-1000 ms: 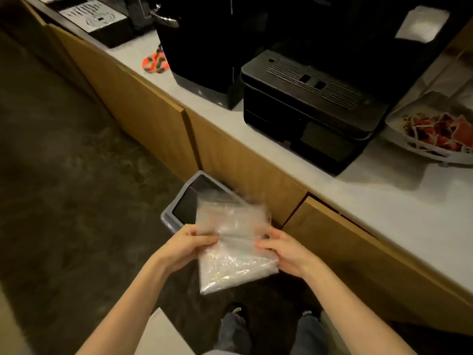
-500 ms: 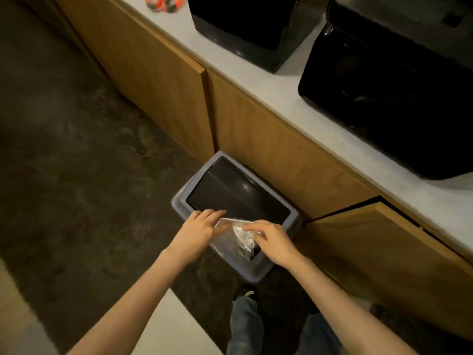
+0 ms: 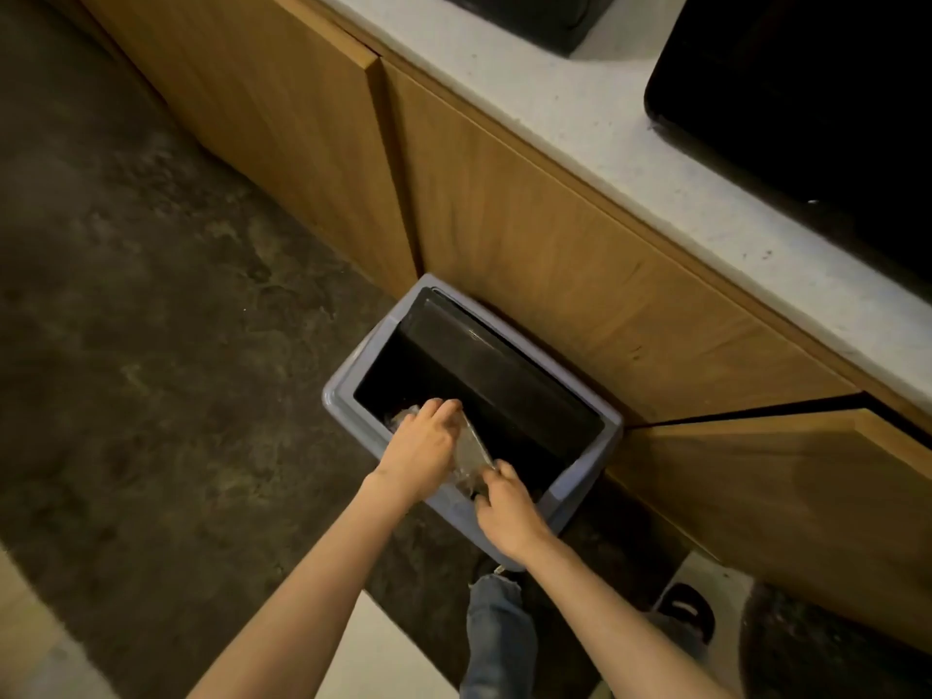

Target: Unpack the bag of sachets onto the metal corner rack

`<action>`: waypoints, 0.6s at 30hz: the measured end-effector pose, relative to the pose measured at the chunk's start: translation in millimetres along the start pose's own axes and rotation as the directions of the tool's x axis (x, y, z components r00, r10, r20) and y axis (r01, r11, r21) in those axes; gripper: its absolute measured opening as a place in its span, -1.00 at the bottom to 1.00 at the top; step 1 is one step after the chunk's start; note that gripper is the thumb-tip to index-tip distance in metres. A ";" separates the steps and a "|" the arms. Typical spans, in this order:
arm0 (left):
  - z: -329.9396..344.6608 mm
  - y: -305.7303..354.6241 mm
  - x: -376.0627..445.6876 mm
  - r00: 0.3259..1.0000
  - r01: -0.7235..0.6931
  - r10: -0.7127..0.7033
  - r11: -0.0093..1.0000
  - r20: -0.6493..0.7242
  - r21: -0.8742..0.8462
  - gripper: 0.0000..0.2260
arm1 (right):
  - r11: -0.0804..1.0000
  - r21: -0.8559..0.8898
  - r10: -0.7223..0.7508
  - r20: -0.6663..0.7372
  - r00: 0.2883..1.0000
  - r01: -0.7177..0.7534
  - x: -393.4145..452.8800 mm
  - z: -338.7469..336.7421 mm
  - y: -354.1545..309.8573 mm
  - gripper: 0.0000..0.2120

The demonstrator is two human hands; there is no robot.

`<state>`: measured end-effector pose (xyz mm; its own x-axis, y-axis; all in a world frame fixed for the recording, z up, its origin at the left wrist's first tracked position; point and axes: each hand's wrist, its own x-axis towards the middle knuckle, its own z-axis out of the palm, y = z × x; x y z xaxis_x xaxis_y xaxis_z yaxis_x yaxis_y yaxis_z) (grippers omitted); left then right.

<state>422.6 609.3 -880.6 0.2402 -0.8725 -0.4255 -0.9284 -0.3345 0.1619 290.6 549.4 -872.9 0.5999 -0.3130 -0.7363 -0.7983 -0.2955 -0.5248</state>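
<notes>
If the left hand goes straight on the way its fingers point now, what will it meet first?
Probably nothing solid at first: the left hand, pressing the plastic bag, points into the dark opening of the bin. Depth inside is unclear.

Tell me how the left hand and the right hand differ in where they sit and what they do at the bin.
The left hand reaches further, over the bin's dark opening; the right hand sits nearer, at the grey rim. The left hand lies on top of the clear plastic bag, covering its far end; the right hand is at the bag's near end. Its exact grip is hard to tell. Both touch the bag and point into the bin.
</notes>
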 end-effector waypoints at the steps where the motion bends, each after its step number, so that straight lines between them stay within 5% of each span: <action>1: 3.4 1.3 5.7 1.000 0.000 0.000 1.000 0.019 -0.027 -0.63 | 0.999 0.007 0.037 0.019 0.999 -0.037 2.4 -0.5 -0.5 -0.60; 6: 22.2 7.6 20.5 0.986 0.136 -0.125 0.985 0.107 -0.106 -0.66 | 0.988 -0.015 0.153 0.014 0.988 -0.153 9.5 -2.7 -0.9 -0.60; 10: 23.3 15.1 23.1 0.967 0.160 -0.174 0.983 0.186 0.089 -0.55 | 0.987 0.020 0.159 0.013 0.987 -0.159 9.0 -16.2 -0.7 -0.55; 12: 20.9 20.6 20.7 0.956 0.224 -0.207 0.973 0.210 -0.060 -0.55 | 0.986 0.094 0.134 0.017 0.991 -0.135 4.8 -26.1 -1.9 -0.54; 15: 7.8 24.5 17.1 0.949 0.308 -0.236 0.826 0.208 -0.471 -0.68 | 0.976 0.188 0.111 0.007 0.994 -0.110 -6.8 -43.9 -6.6 -0.56; 18: -13.9 28.6 10.7 0.951 0.309 -0.264 0.799 0.161 -0.516 -0.80 | 0.969 0.239 0.062 -0.019 0.998 -0.056 -22.7 -64.1 -13.1 -0.58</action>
<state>402.6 585.5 -868.2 0.4282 -0.6841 -0.5905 -0.5209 -0.7208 0.4573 290.8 502.5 -821.9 0.5499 -0.3478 -0.7594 -0.8202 -0.0530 -0.5696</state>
